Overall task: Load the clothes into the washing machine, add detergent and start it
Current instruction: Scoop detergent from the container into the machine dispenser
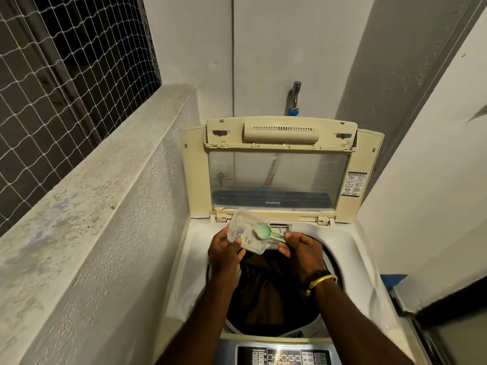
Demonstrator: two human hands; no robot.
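Head view: detergent step — clear tub (243, 230) gripped by left hand (225, 252), green scoop (266, 231) pinched by right hand (303, 250) above washer drum (271, 293); tipping is called for next.

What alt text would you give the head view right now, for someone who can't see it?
Over an open top-loading cream washing machine, the left hand holds a tilted clear plastic detergent container while the right hand pinches a green plastic scoop at its mouth. Dark brown clothes fill the drum; the lid stands raised.

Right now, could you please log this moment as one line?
left hand: holds clear plastic tub | right hand: pinches green scoop | dark clothes: in drum
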